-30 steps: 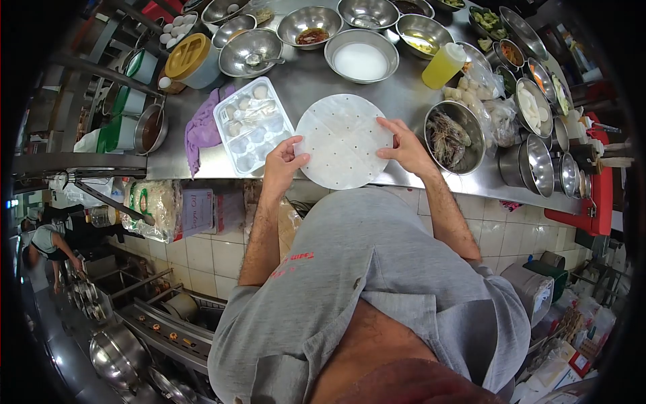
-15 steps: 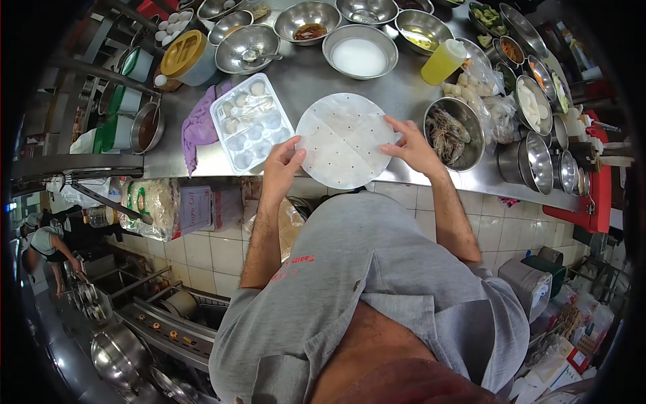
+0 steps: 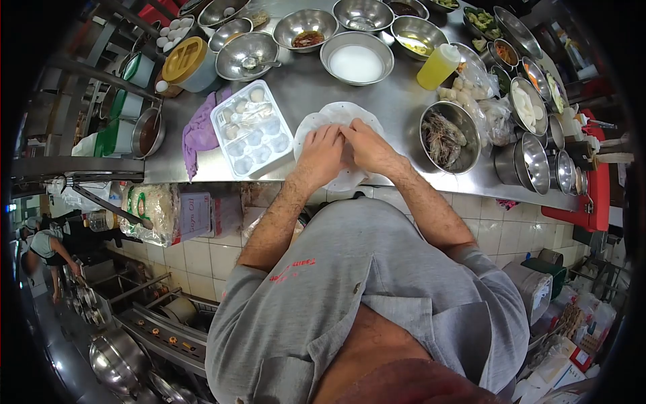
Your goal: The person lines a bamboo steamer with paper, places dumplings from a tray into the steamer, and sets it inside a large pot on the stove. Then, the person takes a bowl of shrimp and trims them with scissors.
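A round white sheet with small holes [image 3: 346, 111] lies at the steel counter's front edge, its outline wavy now. Both hands are on top of it, side by side and touching near its middle. My left hand [image 3: 323, 153] has its fingers bent and pressed together, pointing away from me. My right hand [image 3: 368, 147] has its fingers curled in against the left fingertips. What the fingertips pinch is hidden. Left of the sheet is a white plastic tray of round pieces [image 3: 253, 128]. To the right stands a steel bowl of shrimp [image 3: 449, 138].
Behind the sheet stand a bowl of white contents [image 3: 356, 59] and a yellow squeeze bottle [image 3: 438, 67]. A purple cloth [image 3: 200, 138] lies left of the tray. Several food bowls line the back and right. Another person [image 3: 48, 248] is at the far left.
Both hands have moved inward from the sheet's left and right edges to its middle, and their fingers have closed together. The sheet's flat round outline has become wavy.
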The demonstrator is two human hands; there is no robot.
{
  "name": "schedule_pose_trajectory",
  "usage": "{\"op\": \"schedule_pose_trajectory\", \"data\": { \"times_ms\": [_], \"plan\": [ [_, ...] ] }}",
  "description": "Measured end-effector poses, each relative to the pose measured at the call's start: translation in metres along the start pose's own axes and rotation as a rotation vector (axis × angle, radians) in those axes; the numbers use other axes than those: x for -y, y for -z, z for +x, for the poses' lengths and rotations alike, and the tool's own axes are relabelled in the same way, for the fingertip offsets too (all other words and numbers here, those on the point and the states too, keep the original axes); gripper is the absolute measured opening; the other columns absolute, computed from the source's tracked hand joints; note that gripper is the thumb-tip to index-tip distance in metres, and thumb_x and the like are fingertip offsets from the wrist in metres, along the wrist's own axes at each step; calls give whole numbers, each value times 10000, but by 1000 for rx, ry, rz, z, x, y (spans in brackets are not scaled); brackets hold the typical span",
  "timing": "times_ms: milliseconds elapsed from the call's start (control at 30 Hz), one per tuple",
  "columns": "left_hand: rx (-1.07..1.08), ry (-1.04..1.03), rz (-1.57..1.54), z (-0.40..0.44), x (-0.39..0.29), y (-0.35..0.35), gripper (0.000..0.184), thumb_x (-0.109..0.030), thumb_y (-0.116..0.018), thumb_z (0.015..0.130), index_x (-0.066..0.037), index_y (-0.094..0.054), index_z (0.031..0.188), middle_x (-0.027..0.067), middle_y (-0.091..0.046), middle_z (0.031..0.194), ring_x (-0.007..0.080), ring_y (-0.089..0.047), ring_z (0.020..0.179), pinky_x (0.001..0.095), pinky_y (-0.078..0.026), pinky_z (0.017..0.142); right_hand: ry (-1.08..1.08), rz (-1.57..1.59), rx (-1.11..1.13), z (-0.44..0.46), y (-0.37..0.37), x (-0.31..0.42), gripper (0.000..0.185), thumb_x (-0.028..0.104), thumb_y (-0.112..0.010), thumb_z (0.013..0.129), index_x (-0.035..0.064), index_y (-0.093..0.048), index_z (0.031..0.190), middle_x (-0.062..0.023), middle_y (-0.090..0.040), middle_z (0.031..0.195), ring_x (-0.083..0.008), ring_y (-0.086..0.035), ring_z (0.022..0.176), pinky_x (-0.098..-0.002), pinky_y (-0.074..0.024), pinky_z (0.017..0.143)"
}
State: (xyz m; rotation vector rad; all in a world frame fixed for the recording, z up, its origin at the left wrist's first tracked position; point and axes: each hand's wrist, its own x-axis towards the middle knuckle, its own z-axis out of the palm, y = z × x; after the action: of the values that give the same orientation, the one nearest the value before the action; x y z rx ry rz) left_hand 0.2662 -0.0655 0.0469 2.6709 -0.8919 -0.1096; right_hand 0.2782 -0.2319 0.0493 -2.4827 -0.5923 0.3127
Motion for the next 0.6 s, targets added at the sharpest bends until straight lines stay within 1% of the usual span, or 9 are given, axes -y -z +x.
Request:
{"op": "schedule_pose_trajectory", "data": {
  "times_ms": [200, 300, 333, 367, 400, 433, 500, 567, 600],
  "plan": [
    [-18, -34, 22, 1, 7, -14, 752, -286, -731, 724, 1, -390, 1330, 139, -372, 1381, 288, -317, 1302, 434, -268, 1064, -13, -84, 44, 5, -8, -10, 479, -28, -633, 701, -24, -482, 1156, -205, -493, 1102, -375, -522, 1022, -420, -448, 865],
    [25, -10, -13, -3, 7, -18, 783, -301, -727, 729, -2, -360, 1352, 144, -348, 1403, 299, -300, 1316, 442, -260, 1071, -8, -76, 33, 7, -15, -16, 470, 17, -627, 714, -43, -476, 1155, -247, -492, 1147, -393, -512, 1057, -420, -435, 907],
    [42, 2, -33, -2, 8, -19, 801, -313, -723, 732, -2, -342, 1364, 147, -332, 1416, 306, -293, 1323, 448, -254, 1076, 32, -67, 55, 10, -18, -18, 473, 41, -614, 724, -52, -467, 1165, -269, -487, 1161, -402, -503, 1075, -427, -424, 924],
    [-47, -55, 21, -3, 14, -29, 808, -328, -749, 701, 27, -375, 1323, 158, -354, 1399, 318, -306, 1303, 449, -280, 1052, 71, -71, 63, 16, -18, -25, 479, 65, -601, 735, -60, -459, 1174, -291, -483, 1175, -412, -493, 1093, -433, -414, 941],
    [-6, -29, 12, -2, 14, -29, 842, -340, -756, 689, 23, -358, 1337, 162, -328, 1417, 324, -289, 1316, 459, -279, 1056, 56, -16, 70, 19, -26, -33, 498, 93, -578, 742, -79, -441, 1189, -310, -482, 1173, -423, -489, 1091, -451, -401, 949],
    [30, -4, 7, -1, 12, -26, 876, -353, -763, 678, 19, -341, 1350, 166, -302, 1436, 330, -271, 1328, 469, -279, 1061, 21, -69, 117, 22, -24, -32, 529, 82, -580, 734, -82, -419, 1210, -306, -472, 1189, -428, -486, 1099, -442, -405, 947],
    [72, 16, -8, 1, 15, -27, 934, -368, -775, 661, 11, -306, 1374, 169, -271, 1451, 337, -244, 1343, 488, -275, 1068, 94, -173, -6, 17, -21, -25, 543, 59, -622, 686, -69, -416, 1171, -308, -465, 1149, -449, -509, 1027, -469, -422, 906],
    [97, 23, 5, 2, 18, -29, 971, -397, -769, 666, -3, -271, 1400, 188, -254, 1460, 372, -233, 1350, 474, -239, 1092, 128, -202, 2, 19, -30, -32, 502, 74, -597, 726, -62, -415, 1174, -313, -442, 1161, -459, -534, 986, -471, -450, 873],
    [114, 25, 15, 2, 16, -27, 985, -394, -780, 653, -5, -270, 1401, 190, -247, 1462, 371, -229, 1352, 475, -241, 1090, 120, -277, -69, 15, -33, -26, 475, 84, -581, 747, -61, -421, 1170, -299, -456, 1144, -443, -555, 938, -460, -474, 826]
  ]
}}
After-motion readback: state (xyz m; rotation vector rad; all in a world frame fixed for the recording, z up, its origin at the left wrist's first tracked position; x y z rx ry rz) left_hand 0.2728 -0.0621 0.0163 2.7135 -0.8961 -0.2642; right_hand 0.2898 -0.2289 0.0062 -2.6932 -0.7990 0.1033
